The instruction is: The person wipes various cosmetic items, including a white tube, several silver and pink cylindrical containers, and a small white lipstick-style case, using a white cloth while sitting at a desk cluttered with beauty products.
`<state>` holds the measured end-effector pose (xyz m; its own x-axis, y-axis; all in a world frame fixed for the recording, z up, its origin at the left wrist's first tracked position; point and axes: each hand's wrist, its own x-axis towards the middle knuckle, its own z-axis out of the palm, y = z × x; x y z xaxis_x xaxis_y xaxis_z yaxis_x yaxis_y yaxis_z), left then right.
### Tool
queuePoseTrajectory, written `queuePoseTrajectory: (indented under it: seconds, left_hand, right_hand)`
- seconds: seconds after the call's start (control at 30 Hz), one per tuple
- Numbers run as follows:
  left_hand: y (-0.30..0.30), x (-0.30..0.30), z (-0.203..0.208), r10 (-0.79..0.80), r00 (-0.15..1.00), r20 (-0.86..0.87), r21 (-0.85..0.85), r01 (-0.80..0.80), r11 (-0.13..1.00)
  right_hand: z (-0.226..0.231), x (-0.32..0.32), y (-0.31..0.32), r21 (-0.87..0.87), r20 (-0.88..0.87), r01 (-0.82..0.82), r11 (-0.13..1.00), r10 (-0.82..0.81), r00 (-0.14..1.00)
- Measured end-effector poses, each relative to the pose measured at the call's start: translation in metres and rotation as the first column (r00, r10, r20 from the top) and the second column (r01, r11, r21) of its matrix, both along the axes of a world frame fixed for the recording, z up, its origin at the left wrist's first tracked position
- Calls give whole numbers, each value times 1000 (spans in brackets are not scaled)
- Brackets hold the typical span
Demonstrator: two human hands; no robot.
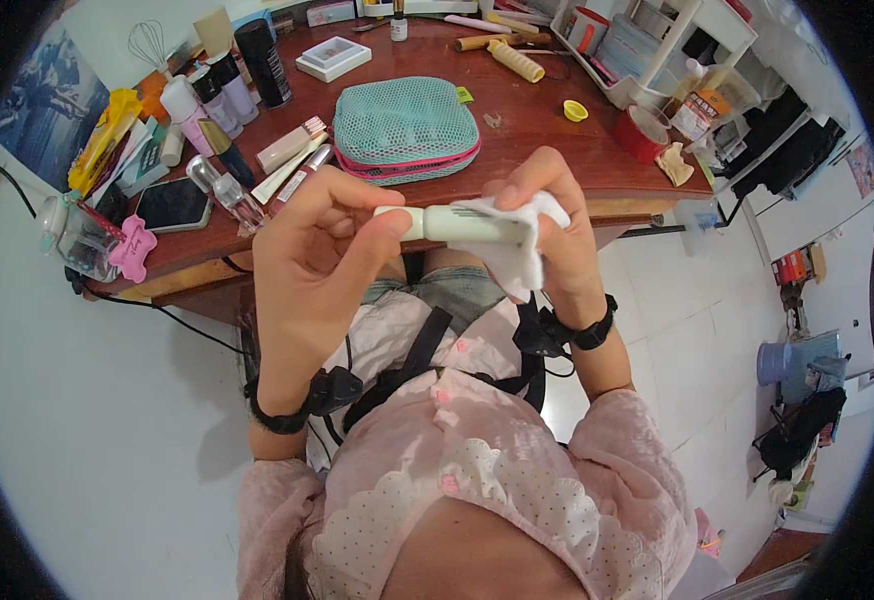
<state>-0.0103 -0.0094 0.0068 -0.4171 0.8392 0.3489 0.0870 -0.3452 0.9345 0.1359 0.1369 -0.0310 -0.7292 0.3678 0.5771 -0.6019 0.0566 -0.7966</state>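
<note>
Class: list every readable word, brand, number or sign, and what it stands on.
Pale green tube: dark marks, too small to read.
Yellow-green tag on mesh pouch: too small to read.
Orange-and-dark label at right: too blurred to read.
Pink bear-shaped piece: script lettering, left uncopied.

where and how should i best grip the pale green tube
Probably pinch the pale green tube by its short end section, from the left, as the left hand does: that end is slim and bare, while the white cloth covers part of the rest.

1 fisheye view looks down from head height, close above the left grip [307, 235] and right grip [569, 235], facing the far surface [547, 130].
</note>
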Motion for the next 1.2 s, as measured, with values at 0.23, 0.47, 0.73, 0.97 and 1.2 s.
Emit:
queuePoseTrajectory:
  seconds: [0.23, 0.47, 0.73, 0.97, 1.2]
  left_hand:
    - [4, -2, -2, -46, 999, -18, 105, 48, 993]
    - [14, -4, -8, 56, 944, -326, 202, 12, 979]
    - [7, 8, -8, -10, 992, -125, 119, 25, 993]
    - [8, 10, -13, 108, 949, -295, 241, -36, 970]
    - [0, -2, -9, 107, 913, -393, 226, -17, 974]
  right_hand:
    - [16, -3, -13, 135, 149, 118, 984, -137, 979]
    - [14, -13, -23, 509, 245, 206, 836, -370, 896]
    - [9, -13, -20, 546, 73, 343, 764, -451, 889]
    - [8, -12, -24, 450, 51, 400, 798, -470, 881]
    - [7, -14, -30, 453, 59, 382, 806, -454, 889]
